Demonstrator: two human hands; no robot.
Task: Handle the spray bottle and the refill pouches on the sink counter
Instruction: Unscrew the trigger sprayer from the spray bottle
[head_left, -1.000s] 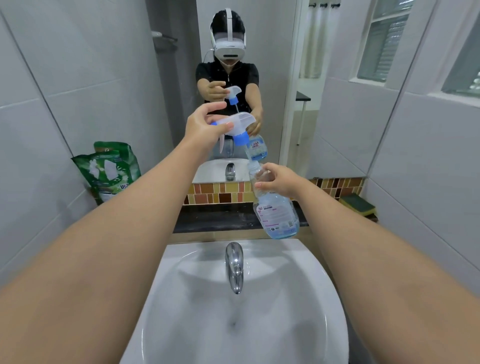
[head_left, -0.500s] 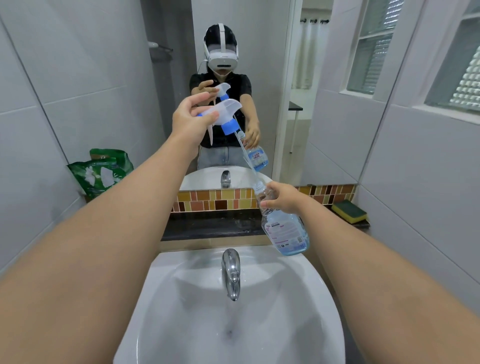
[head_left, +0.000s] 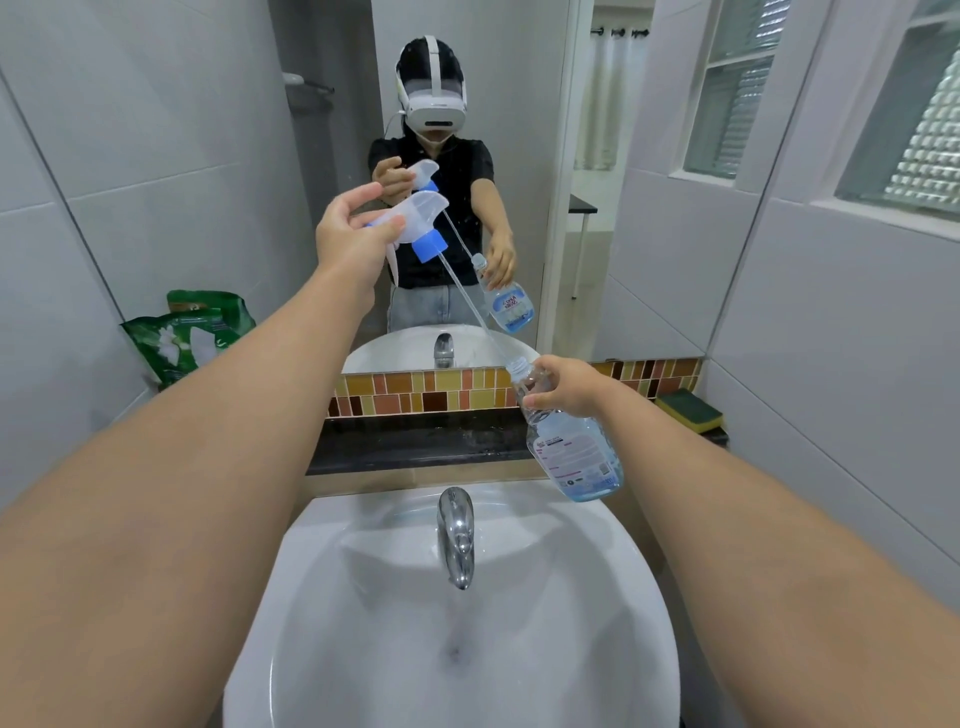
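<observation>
Your left hand (head_left: 345, 236) pinches the spray head (head_left: 415, 218) between thumb and fingers, holding it up and away from the bottle. Below that grip the blue collar (head_left: 430, 245) hangs free, and the thin dip tube (head_left: 470, 299) runs down at a slant, its lower end at the open bottle neck (head_left: 517, 366); whether the tip is inside the neck, you cannot tell. Your right hand (head_left: 569, 387) is closed around the upper part of the spray bottle (head_left: 574, 452), which tilts out beneath your grip over the back rim of the sink (head_left: 322, 525).

Judge the bottle as fairly light, with some blue liquid low in it, so the weight sits well below your fingers. The clear plastic looks thin and likely squeezable, and slippery if wet; hold the shoulder, not the soft belly. The tube is flexible and will whip and drip. The green refill pouches (head_left: 182, 340) sit well off beyond your left forearm, soft and floppy; take them by the top edge.
</observation>
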